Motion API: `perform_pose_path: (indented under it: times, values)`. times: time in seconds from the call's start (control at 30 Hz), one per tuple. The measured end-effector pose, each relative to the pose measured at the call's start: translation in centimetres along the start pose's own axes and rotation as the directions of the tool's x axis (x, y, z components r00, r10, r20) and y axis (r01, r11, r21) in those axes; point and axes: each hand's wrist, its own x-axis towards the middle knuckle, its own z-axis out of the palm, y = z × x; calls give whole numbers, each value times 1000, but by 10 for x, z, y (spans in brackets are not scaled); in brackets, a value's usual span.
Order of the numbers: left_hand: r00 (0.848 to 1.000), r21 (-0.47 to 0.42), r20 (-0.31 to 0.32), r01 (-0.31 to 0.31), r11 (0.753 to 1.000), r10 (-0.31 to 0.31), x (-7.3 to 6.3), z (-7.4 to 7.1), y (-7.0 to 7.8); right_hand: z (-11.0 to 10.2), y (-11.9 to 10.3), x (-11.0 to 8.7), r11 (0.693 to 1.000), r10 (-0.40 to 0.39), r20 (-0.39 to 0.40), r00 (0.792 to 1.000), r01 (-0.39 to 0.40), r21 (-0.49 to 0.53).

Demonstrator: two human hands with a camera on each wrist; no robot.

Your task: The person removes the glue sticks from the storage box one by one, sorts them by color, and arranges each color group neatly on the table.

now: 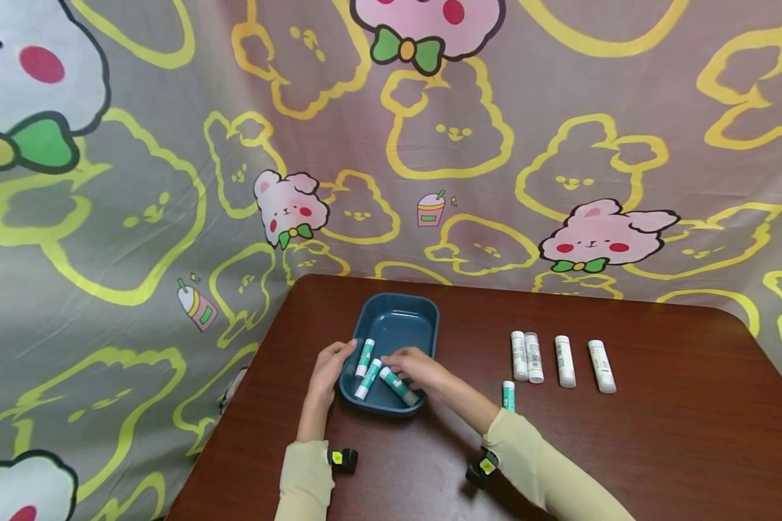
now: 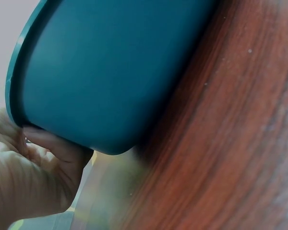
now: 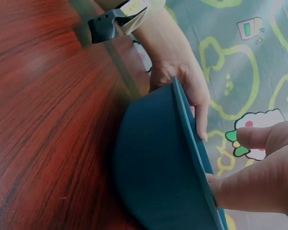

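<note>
A dark blue plastic tray [image 1: 434, 318] stands on the table, with several white-and-green glue sticks [image 1: 365, 357] lying in its near half. My left hand [image 1: 329, 367] grips the tray's left side at the rim, fingers over the edge; in the left wrist view that hand [image 2: 43, 172] curls against the outer wall. Reaching over the right rim, my right hand [image 1: 419, 367] has its fingertips right by the upper ends of two glue sticks. Thumb and finger of the right hand [image 3: 264, 177] stand apart in the right wrist view, where the rim hides the tray's contents.
To the tray's right lie several white glue sticks [image 1: 564, 362], two of them side by side. Another green-labelled glue stick [image 1: 508, 394] is partly covered by my right sleeve [image 1: 528, 449]. A patterned cloth [image 1: 456, 239] hangs behind the brown table [image 1: 678, 434].
</note>
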Motion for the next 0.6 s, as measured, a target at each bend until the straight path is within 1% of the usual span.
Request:
perform_pose_path:
  times: [0.17, 0.3, 0.37, 0.43, 0.53, 0.6]
  values:
    - [1000, 2, -4, -4, 1000, 4, 1, 1, 0, 1, -2, 0, 996, -15, 36, 999, 18, -90]
    - [1000, 1, -6, -9, 1000, 9, 2, 1, 0, 5, 2, 3, 991, -29, 60, 998, 36, -131]
    - [1000, 3, -9, -11, 1000, 11, 2, 1, 0, 9, 5, 5, 987, -39, 59, 997, 48, -154]
    - [1000, 5, -10, -14, 1000, 14, 2, 1, 0, 12, 8, 6, 981, -58, 65, 996, 69, -183]
    - [1000, 9, -12, -21, 1000, 21, 1, 1, 0, 17, 10, 7, 966, -104, 81, 991, 120, -230]
    - [1000, 6, -12, -23, 1000, 23, 1, 1, 0, 19, 13, 9, 946, -143, 105, 984, 167, -277]
